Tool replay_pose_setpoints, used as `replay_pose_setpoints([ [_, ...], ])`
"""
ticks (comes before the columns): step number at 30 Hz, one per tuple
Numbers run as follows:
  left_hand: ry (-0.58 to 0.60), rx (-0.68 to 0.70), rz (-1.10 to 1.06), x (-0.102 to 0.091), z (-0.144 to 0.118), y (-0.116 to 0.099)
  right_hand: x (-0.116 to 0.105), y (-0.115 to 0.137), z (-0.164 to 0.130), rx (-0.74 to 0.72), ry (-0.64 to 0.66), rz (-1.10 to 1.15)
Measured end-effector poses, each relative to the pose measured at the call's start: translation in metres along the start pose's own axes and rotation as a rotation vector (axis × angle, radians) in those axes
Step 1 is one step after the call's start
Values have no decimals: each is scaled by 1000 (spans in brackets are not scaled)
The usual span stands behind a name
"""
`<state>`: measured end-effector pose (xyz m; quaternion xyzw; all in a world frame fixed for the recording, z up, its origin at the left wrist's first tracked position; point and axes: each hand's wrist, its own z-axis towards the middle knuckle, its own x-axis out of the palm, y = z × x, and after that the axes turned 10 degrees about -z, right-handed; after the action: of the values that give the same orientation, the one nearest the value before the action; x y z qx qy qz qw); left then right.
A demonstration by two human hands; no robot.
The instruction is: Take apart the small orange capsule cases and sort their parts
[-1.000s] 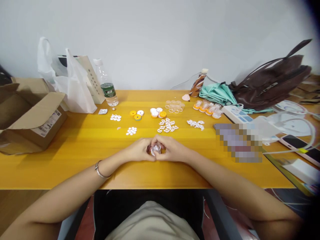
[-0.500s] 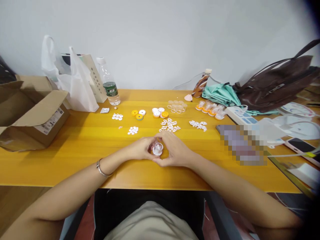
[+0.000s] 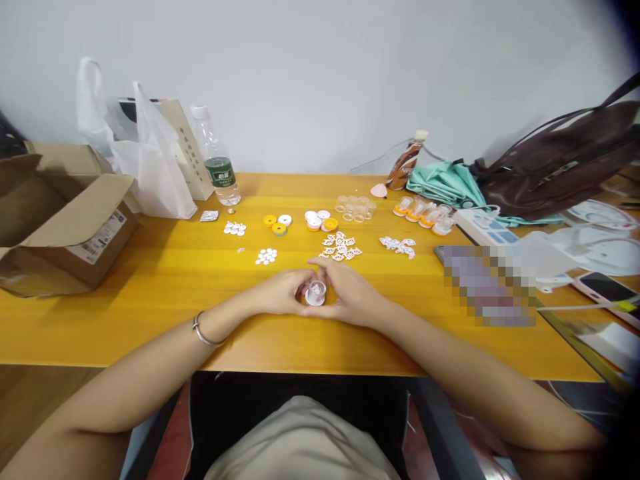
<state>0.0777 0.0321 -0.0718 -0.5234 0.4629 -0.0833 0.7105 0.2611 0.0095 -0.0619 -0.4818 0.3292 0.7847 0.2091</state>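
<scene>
Between my two hands, just above the front part of the yellow table, is a small clear-domed piece with a white base (image 3: 315,293). My left hand (image 3: 286,291) grips it from the left, its fingers curled against the side. My right hand (image 3: 350,293) curves round the other side, with the thumb along the base's near edge and the fingers meeting the left hand's at the far side. Small white parts show inside the dome. White leaf-patterned cutouts (image 3: 341,247) lie just beyond my hands, and little white discs (image 3: 267,256) are to their left.
Farther back are yellow and white round bases (image 3: 279,229), clear cups (image 3: 354,209) and several orange-based domed pieces (image 3: 423,213). A cardboard box (image 3: 65,233), white plastic bag (image 3: 150,160) and water bottle (image 3: 220,170) stand left. A pixelated phone-like object (image 3: 485,283) and power strip (image 3: 483,227) lie right.
The view has tilted slightly, shifting the table upward in the picture. My right thumb and fingers have shifted a little around the domed piece, which stays between both hands.
</scene>
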Motion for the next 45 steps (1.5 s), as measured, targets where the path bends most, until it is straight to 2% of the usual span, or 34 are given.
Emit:
replay_pose_setpoints([
  [2, 10, 9, -10, 0, 0, -1, 0, 0, 0, 32, 20, -14],
  [7, -27, 23, -13, 0, 0, 1, 0, 0, -1, -57, 10, -35],
  [10, -27, 34, -21, -1, 0, 3, 1, 0, -1, 21, 10, -43],
  [14, -14, 56, -26, -1, 0, 3, 2, 0, -1, -26, -18, -47],
  [18, -23, 55, -27, 0, 0, 4, 4, 2, -1, 57, -16, -67],
  [23, -29, 29, -15, 0, 0, 4, 5, 3, -1, -15, -60, -89],
  [26, -27, 34, -21, 0, 0, 3, 4, 3, -1, 59, -13, -110],
  [28, -14, 34, -34, 0, 0, 2, 3, 4, -1, 37, 16, -114],
  [30, -18, 42, -42, 0, 0, 2, 2, 4, 0, 17, -7, -114],
  [34, -23, 68, -58, 1, 1, 3, 3, 4, 0, 93, 7, -108],
  [38, -24, 50, -44, 1, 1, 4, 5, 3, -1, 43, -22, -107],
  [42, -25, 82, -57, 1, 0, 2, 6, 2, 0, 105, 18, -122],
  [45, -20, 85, -49, 0, 0, 1, 5, -1, 2, 37, 24, -111],
])
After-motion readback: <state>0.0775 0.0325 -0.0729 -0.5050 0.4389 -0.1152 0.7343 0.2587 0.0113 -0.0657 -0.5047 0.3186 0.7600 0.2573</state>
